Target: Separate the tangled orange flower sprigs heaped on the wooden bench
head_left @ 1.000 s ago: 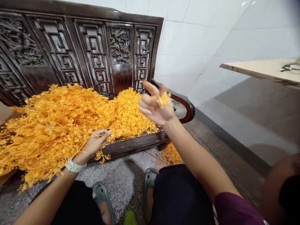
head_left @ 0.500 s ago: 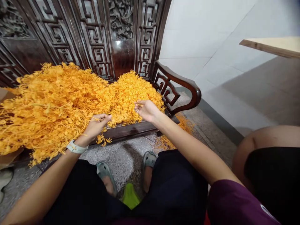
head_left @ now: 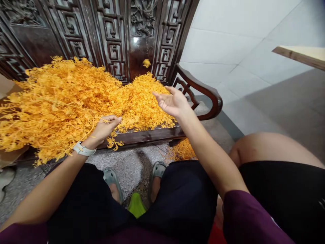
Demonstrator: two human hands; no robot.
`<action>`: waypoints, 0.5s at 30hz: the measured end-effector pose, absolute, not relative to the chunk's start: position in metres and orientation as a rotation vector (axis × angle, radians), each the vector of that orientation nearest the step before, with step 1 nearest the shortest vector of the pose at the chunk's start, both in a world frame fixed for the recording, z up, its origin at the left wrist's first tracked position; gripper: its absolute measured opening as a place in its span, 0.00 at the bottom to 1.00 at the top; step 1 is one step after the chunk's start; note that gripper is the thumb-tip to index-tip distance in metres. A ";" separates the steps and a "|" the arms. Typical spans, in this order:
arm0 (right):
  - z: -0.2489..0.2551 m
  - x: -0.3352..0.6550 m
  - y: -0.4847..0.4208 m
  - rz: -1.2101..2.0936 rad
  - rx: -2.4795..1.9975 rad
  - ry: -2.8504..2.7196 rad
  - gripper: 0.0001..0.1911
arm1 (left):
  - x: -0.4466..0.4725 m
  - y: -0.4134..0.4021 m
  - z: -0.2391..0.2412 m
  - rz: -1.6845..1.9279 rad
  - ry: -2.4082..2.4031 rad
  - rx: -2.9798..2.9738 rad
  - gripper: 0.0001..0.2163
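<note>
My left hand (head_left: pixel 105 128) is closed in a pinch on a thin yellow flower stem (head_left: pixel 104 120), at the front of a large heap of yellow flower sprigs (head_left: pixel 58 101). A few curled yellow bits dangle just below its fingertips. My right hand (head_left: pixel 171 101) is open, fingers apart and palm turned up, with nothing in it. It hovers above the right edge of a smaller pile of loose yellow flower heads (head_left: pixel 142 101). One yellow flower head (head_left: pixel 146 63) is in mid-air above that pile, in front of the dark carved backrest.
The piles lie on a dark wooden bench (head_left: pixel 137 137) with a carved backrest (head_left: pixel 142 51) and a curved armrest (head_left: pixel 203 89). Yellow scraps (head_left: pixel 184 150) are on the floor below. Another person's bare knee (head_left: pixel 266 149) is close on the right. A wooden board edge (head_left: pixel 299 57) juts in.
My right hand has opened and moved up and right, letting go of a flower head, which is now in the air. The left hand keeps its pinch in nearly the same place.
</note>
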State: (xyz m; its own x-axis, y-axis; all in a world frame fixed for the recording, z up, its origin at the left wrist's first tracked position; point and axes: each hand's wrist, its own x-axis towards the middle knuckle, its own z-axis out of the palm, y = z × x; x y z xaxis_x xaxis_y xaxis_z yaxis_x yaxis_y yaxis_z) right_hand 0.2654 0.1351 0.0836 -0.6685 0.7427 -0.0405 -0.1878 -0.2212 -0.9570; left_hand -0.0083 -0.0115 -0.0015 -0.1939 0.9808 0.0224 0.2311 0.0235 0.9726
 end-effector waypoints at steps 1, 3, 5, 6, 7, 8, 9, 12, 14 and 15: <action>0.078 0.261 0.136 1.976 -0.773 -1.317 0.14 | -0.008 -0.011 -0.002 1.234 1.526 1.266 0.19; 0.067 0.255 0.132 2.039 -0.891 -1.179 0.10 | -0.007 -0.011 -0.002 1.230 1.516 1.256 0.19; 0.061 0.253 0.125 2.042 -0.862 -1.224 0.08 | -0.007 -0.011 -0.001 1.235 1.499 1.247 0.19; 0.059 0.252 0.122 2.012 -0.834 -1.266 0.07 | -0.007 -0.011 -0.001 1.242 1.485 1.236 0.19; 0.057 0.252 0.118 1.980 -0.821 -1.303 0.06 | -0.006 -0.011 0.000 1.255 1.469 1.219 0.19; 0.055 0.251 0.116 1.962 -0.831 -1.334 0.05 | -0.006 -0.011 0.000 1.279 1.451 1.195 0.18; 0.053 0.250 0.113 1.954 -0.864 -1.361 0.05 | -0.006 -0.011 0.000 1.310 1.430 1.170 0.18; 0.046 0.243 0.102 1.945 -0.968 -1.405 0.06 | -0.003 -0.010 0.001 1.391 1.358 1.114 0.14; 0.041 0.235 0.091 1.973 -0.943 -1.372 0.09 | 0.002 -0.010 0.001 1.395 1.324 1.110 0.13; 0.039 0.230 0.084 2.005 -0.905 -1.335 0.11 | 0.005 -0.011 0.002 1.383 1.322 1.128 0.13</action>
State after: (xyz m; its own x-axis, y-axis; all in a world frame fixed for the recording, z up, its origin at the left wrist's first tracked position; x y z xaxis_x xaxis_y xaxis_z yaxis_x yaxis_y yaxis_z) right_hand 0.2297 0.0843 0.0391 -0.6147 0.7557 -0.2260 -0.0832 -0.3471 -0.9341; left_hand 0.0053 -0.0110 0.0016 -0.1916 0.9809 0.0344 -0.0100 -0.0370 0.9993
